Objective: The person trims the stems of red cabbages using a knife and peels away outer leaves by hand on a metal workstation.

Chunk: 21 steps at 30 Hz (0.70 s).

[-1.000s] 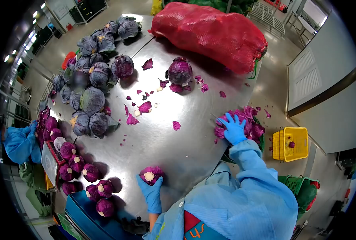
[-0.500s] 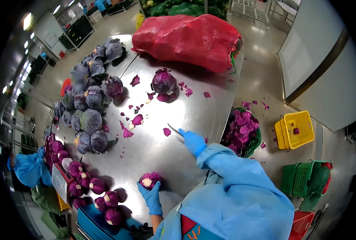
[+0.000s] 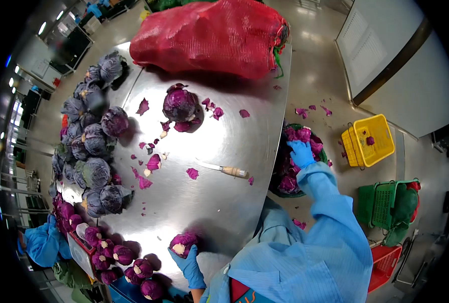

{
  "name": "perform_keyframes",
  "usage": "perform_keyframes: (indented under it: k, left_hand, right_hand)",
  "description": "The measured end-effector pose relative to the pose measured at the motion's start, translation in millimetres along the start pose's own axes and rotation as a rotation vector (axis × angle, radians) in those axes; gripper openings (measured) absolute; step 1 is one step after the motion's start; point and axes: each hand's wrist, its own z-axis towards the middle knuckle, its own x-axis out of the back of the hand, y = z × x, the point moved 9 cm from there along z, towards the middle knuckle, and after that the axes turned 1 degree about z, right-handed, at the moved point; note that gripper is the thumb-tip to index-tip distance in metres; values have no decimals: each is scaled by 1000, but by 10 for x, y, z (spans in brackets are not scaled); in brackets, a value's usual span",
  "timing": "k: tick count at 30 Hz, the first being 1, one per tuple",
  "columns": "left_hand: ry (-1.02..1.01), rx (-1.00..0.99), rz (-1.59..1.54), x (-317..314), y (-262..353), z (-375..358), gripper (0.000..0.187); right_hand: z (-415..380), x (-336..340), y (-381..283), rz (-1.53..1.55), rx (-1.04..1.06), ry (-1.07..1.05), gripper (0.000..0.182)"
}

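Our left hand [image 3: 189,268] cups the near side of a trimmed cabbage [image 3: 185,242], pale stem end between thumb and fingers. Our right hand [image 3: 301,154] touches purple leaves [image 3: 289,183] in the basket [image 3: 291,194]; we cannot tell whether it grips any. The knife [image 3: 229,170] lies between, on the table [image 3: 184,207].

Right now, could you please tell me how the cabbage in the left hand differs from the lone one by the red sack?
The held cabbage is smaller and more evenly purple; the lone cabbage is bigger, with dark patches. The held cabbage shows its pale stem end; on the lone cabbage none shows. Both are roundish purple cabbages.
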Motion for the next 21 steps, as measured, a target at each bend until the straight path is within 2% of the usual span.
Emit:
perform_keyframes:
  k: [1,3,5,6,7,9,10,11,13,14,15,18,19,21]
  left_hand:
    - [2,-1,21,14,0,0,99]
    - [-21,70,-41,-33,161,-82,99]
    - [-42,185,-135,-93,199,-93,103]
    - [-30,183,-97,-44,92,-51,104]
    - [-18,170,-42,25,-30,-2,105]
    - [-2,167,68,173,-327,45,106]
    - [16,102,96,243,-390,50,107]
    - [0,37,144,313,-454,55,106]
    - [-27,-108,225,391,-468,77,106]
    - [-13,37,96,390,-460,91,109]
    - [-7,61,110,370,-485,83,109]
    - [66,91,180,571,-544,66,108]
    - [-17,-40,255,511,-512,63,108]
    - [-56,43,52,116,-72,24,108]
  right_hand:
    - [-61,177,-152,-12,-86,-198,87]
    - [-46,71,-237,-14,-134,-391,114]
    - [-98,-186,-324,-134,-60,-463,118]
    - [-86,-614,-145,-255,-80,-538,118]
    - [-130,-820,-85,-240,-59,-471,98]
    - [-185,-1764,253,-695,83,-296,70]
    - [-169,-3030,926,-426,131,-254,35]
    - [-180,-3516,974,-422,204,-241,20]
    - [-29,-3145,628,-434,119,-390,19]
    - [55,-3094,520,-435,102,-413,19]
    - [95,-3077,476,-438,90,-427,19]
    - [114,-2944,367,-438,96,-441,18]
    - [102,-2841,327,-433,110,-441,18]
    - [26,-2645,195,-435,151,-441,17]
